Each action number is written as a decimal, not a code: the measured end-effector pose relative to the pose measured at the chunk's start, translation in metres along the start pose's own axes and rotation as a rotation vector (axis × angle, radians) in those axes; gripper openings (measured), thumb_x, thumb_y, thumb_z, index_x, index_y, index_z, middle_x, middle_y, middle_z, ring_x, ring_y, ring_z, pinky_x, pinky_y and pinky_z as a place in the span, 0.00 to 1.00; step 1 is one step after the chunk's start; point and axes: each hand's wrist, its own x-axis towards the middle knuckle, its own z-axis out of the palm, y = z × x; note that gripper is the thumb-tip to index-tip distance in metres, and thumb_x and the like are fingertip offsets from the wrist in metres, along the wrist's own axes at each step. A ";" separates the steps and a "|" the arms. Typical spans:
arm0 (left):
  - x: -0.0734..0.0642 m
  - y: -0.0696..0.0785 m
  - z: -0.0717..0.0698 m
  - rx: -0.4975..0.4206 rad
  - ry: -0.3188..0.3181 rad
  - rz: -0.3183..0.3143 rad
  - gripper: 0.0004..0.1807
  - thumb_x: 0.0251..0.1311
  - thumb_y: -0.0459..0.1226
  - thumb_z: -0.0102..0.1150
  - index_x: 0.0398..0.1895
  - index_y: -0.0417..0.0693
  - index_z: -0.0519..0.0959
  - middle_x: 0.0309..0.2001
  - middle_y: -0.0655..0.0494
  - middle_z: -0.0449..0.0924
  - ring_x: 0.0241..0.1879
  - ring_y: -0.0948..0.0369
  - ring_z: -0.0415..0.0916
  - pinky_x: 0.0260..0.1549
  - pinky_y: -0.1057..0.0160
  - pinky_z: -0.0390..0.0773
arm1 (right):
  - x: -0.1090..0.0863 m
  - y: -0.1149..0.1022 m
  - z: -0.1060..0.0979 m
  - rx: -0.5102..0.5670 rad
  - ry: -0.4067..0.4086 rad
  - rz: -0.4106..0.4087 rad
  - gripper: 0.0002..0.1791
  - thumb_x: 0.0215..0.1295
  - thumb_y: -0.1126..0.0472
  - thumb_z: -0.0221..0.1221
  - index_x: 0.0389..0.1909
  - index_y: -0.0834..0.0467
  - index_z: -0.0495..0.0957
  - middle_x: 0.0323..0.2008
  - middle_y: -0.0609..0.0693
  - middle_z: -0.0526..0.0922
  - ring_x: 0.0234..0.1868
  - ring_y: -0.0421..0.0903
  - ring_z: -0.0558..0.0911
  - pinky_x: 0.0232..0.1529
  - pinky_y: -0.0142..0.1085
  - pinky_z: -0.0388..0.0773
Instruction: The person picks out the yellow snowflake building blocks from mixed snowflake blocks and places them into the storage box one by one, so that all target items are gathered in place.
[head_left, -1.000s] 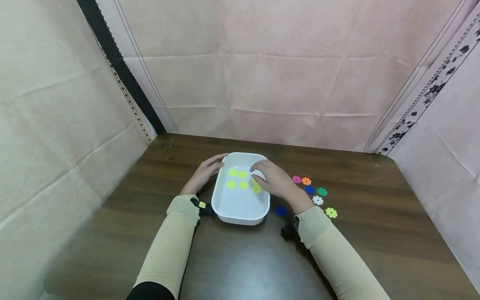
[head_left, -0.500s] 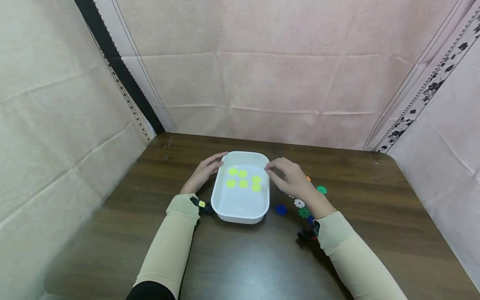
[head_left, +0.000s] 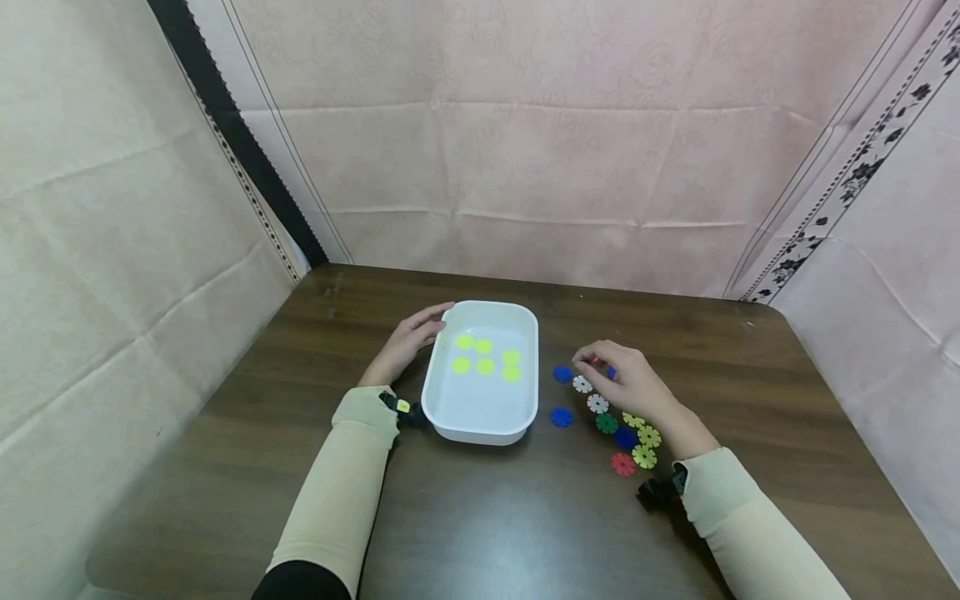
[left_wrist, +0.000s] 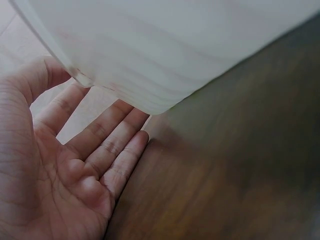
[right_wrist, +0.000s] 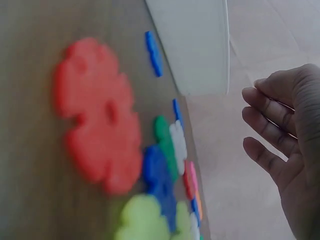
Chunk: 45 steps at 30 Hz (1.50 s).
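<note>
A white plastic tray (head_left: 480, 417) stands on the table with several yellow-green discs (head_left: 485, 366) inside. My left hand (head_left: 408, 343) is at its far left side, fingers extended; in the left wrist view, the thumb (left_wrist: 47, 75) touches the rim and the fingertips meet the wall. Right of the tray, my right hand (head_left: 618, 379) hovers over loose flower-shaped plastic discs, fingers loosely bent. No disc shows between its fingers in the right wrist view. Near it lie a white disc (head_left: 582, 384), a blue disc (head_left: 562, 373) and a red disc (head_left: 622, 464). The hand partly hides others.
Several yellow discs (head_left: 644, 457), a green disc (head_left: 607, 423) and another blue disc (head_left: 562, 417) lie on the brown wooden table (head_left: 465, 517). Cloth curtains (head_left: 525, 167) hang behind and at both sides of the table.
My right hand has moved out of the tray to the right, over the loose discs. The yellow-green discs stay in the tray. My left hand has kept its place.
</note>
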 end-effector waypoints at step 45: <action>0.001 0.000 0.000 -0.009 0.002 -0.005 0.23 0.72 0.51 0.55 0.68 0.67 0.74 0.67 0.60 0.73 0.64 0.59 0.72 0.65 0.53 0.70 | -0.025 0.016 0.016 0.168 -0.173 0.215 0.05 0.71 0.61 0.62 0.44 0.55 0.84 0.36 0.45 0.87 0.33 0.41 0.81 0.32 0.34 0.81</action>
